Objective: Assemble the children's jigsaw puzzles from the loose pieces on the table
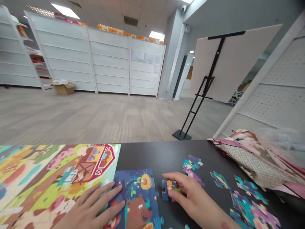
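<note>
My left hand (95, 203) lies flat with fingers spread, its fingertips on the left part of a joined puzzle section (138, 203) showing a brown bear on dark blue. Just right of that section, my right hand (184, 192) pinches a puzzle piece (165, 190) with an orange figure on it, between thumb and fingers. A small gap separates this piece from the section's knobbed right edge. Under the left hand is a farm picture board (78, 187) with a red barn and a cow.
Loose puzzle pieces (254, 206) lie on the black table (154, 154) at the right, some overlapping. A patterned fabric bundle (252, 162) sits at the right edge. Beyond stand a black easel (202, 92), white shelves (109, 60) and a cardboard box (64, 88).
</note>
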A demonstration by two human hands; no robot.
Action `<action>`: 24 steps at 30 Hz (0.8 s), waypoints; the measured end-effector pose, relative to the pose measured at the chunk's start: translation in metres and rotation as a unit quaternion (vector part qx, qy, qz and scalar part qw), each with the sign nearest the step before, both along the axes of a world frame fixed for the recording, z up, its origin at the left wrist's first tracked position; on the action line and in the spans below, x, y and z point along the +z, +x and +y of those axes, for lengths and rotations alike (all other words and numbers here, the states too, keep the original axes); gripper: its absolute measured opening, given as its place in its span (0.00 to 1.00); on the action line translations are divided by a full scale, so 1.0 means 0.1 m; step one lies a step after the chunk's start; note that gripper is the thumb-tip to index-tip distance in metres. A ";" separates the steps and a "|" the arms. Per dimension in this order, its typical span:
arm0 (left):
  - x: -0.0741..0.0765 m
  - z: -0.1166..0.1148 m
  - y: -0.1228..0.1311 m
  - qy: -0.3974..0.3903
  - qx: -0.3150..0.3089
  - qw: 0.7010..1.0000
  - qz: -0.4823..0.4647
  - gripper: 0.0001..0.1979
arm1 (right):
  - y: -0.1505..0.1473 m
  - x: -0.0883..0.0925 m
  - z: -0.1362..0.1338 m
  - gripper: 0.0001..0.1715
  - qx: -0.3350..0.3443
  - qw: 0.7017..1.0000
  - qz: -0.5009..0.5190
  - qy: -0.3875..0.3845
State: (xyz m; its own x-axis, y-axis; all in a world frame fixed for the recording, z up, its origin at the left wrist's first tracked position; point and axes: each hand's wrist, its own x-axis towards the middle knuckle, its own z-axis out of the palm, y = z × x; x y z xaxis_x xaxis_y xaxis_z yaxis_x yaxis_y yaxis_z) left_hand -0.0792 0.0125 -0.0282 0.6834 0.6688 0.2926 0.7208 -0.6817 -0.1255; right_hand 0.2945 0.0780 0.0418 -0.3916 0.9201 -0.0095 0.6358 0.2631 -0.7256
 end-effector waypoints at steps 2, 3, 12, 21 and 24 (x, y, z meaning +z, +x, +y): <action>-0.06 0.02 -0.02 0.015 -0.006 1.000 -0.007 0.26 | -0.03 -0.02 -0.01 0.22 0.007 1.000 -0.012 0.004; -0.10 0.02 -0.03 0.018 -0.005 1.000 -0.016 0.26 | -0.05 -0.01 -0.02 0.23 0.014 1.000 -0.019 0.005; -0.36 0.01 -0.13 -0.005 0.026 0.999 -0.026 0.25 | -0.26 0.15 -0.09 0.15 0.075 0.993 -0.048 0.077; -0.10 0.04 -0.02 0.118 -0.007 0.993 -0.009 0.21 | -0.27 0.22 -0.10 0.14 0.088 0.986 -0.114 0.081; -0.01 0.05 0.01 0.150 -0.013 0.989 0.007 0.20 | -0.29 0.25 -0.11 0.14 0.093 0.983 -0.131 0.085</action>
